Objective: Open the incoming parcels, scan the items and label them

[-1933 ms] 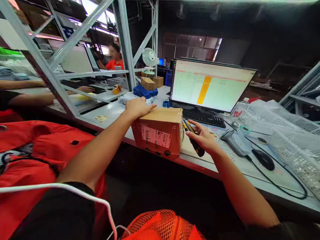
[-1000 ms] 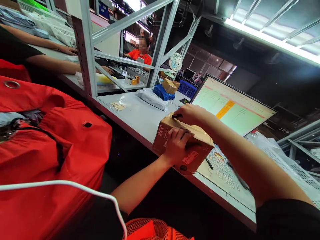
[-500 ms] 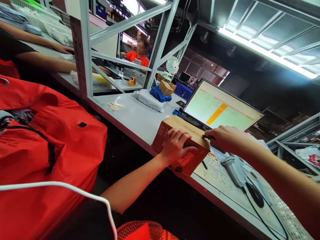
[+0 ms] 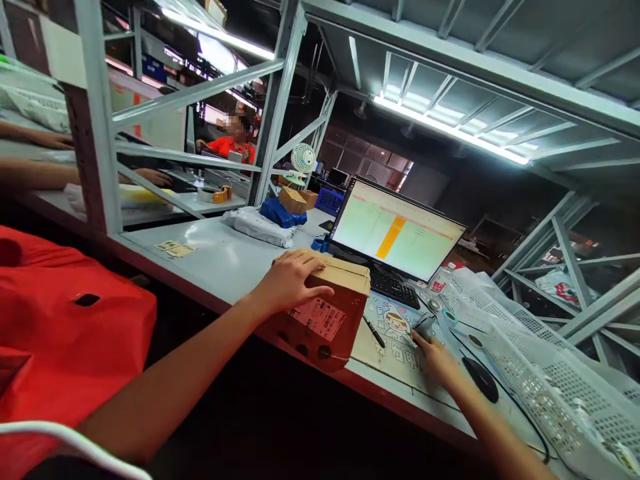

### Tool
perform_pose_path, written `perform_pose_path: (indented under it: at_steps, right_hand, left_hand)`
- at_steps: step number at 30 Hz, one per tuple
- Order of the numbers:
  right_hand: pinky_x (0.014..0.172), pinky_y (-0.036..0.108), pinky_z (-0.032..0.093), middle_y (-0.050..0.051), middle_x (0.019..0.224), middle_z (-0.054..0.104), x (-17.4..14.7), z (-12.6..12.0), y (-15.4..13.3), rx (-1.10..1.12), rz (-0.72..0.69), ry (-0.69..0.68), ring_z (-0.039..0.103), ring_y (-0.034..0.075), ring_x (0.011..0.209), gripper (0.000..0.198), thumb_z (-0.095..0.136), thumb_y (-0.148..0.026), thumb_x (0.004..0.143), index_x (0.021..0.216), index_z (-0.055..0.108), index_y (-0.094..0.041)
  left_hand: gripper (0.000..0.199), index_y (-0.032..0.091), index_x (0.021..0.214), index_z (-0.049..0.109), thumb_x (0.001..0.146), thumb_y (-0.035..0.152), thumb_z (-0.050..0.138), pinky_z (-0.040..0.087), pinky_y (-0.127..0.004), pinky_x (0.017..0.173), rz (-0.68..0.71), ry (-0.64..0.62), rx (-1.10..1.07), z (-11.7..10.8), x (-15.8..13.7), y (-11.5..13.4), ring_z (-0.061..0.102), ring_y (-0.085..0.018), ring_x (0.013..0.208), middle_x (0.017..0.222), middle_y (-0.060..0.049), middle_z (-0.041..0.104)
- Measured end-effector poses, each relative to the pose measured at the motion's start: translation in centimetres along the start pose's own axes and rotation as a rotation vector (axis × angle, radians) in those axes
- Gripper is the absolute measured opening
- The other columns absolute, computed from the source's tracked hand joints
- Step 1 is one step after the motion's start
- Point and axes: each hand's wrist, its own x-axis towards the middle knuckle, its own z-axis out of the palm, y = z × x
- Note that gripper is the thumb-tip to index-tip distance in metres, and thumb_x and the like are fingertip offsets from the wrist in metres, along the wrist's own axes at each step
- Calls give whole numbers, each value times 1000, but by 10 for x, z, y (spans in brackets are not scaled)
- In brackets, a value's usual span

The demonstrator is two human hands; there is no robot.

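Observation:
My left hand point(image 4: 295, 280) lies over the near top edge of a cardboard box point(image 4: 345, 313), gripping it with the fingers on top and the thumb along the side. The box stands at the desk's front edge, its labelled side facing me. To the right, my right hand point(image 4: 434, 357) is closed around a grey handheld barcode scanner point(image 4: 425, 327), mostly covered by the hand. Between the box and that hand, a black pen point(image 4: 374, 331) lies on the cartoon-printed desk mat point(image 4: 393, 347).
A monitor point(image 4: 400, 230) and keyboard point(image 4: 393, 288) stand behind the box. White plastic baskets point(image 4: 545, 393) line the right, near a black mouse point(image 4: 480, 379). Wrapped parcels point(image 4: 260, 227) lie at back left. A red bag point(image 4: 75, 333) is on my left. Other people sit beyond the metal frame point(image 4: 95, 133).
My right hand has left the box top, where it held a black tool, and moved down to the scanner. The left hand stays on the box, whose label now shows more. The view has shifted right.

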Motion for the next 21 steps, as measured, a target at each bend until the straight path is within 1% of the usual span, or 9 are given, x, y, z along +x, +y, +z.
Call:
perform_pose_path:
  at_steps: [3, 5, 7, 10, 13, 15, 17, 19, 21]
  right_hand:
    - [99, 51, 60, 19, 118, 70, 0, 24, -4, 21, 27, -42, 73, 37, 112, 58, 40, -33, 104, 156, 64, -28]
    - [101, 52, 57, 22, 121, 69, 10, 24, -6, 45, 39, -55, 72, 39, 116, 57, 39, -33, 106, 156, 64, -21]
    - [107, 49, 54, 23, 131, 68, 23, 18, -14, 83, 14, -43, 68, 38, 125, 55, 38, -32, 109, 153, 65, -18]
    - [116, 36, 47, 18, 142, 66, 43, 14, -43, 161, -120, -35, 64, 28, 132, 52, 37, -34, 112, 156, 62, -18]
    - [118, 28, 42, 14, 152, 61, 59, 25, -86, 232, -291, -76, 60, 23, 137, 52, 47, -37, 112, 159, 58, -20]
    - [117, 29, 42, 13, 153, 61, 68, 36, -110, 260, -359, -110, 59, 24, 137, 51, 47, -28, 110, 159, 58, -21]
    - [115, 31, 42, 13, 150, 63, 81, 46, -121, 280, -383, -133, 58, 25, 135, 54, 41, -13, 106, 156, 60, -19]
    - [112, 32, 43, 15, 144, 66, 97, 51, -117, 297, -363, -145, 59, 25, 131, 57, 38, -4, 102, 151, 64, -16]
    - [110, 34, 43, 19, 139, 68, 116, 52, -104, 306, -292, -132, 59, 27, 129, 53, 38, -3, 101, 144, 68, -12]
  left_hand:
    - [73, 21, 117, 75, 96, 87, 52, 46, -49, 99, -7, 90, 98, 12, -9, -4, 69, -33, 109, 114, -10, 78]
    - [74, 21, 110, 77, 96, 88, 49, 46, -47, 94, 2, 178, 140, 20, -12, -3, 70, -32, 102, 105, -9, 79]
    - [73, 21, 103, 77, 98, 87, 47, 44, -45, 90, 20, 242, 167, 26, -11, -1, 70, -30, 96, 98, -7, 79]
    - [72, 22, 97, 77, 97, 88, 48, 43, -44, 87, 40, 287, 187, 29, -5, -1, 72, -28, 92, 93, -6, 80]
    - [71, 22, 92, 76, 95, 89, 51, 42, -45, 86, 31, 294, 180, 29, -3, -2, 72, -28, 89, 91, -5, 81]
    - [71, 23, 91, 75, 96, 88, 50, 41, -45, 86, 24, 291, 177, 28, -4, -2, 72, -28, 89, 91, -5, 81]
    - [72, 22, 94, 76, 97, 88, 46, 41, -45, 87, 13, 281, 179, 26, -7, -1, 73, -28, 90, 93, -6, 81]
    - [75, 23, 96, 76, 97, 90, 44, 42, -45, 88, -7, 266, 179, 25, -10, -1, 73, -28, 92, 96, -7, 82]
    - [77, 23, 96, 77, 95, 93, 43, 42, -46, 88, -25, 245, 178, 25, -11, -1, 72, -29, 93, 97, -7, 82]
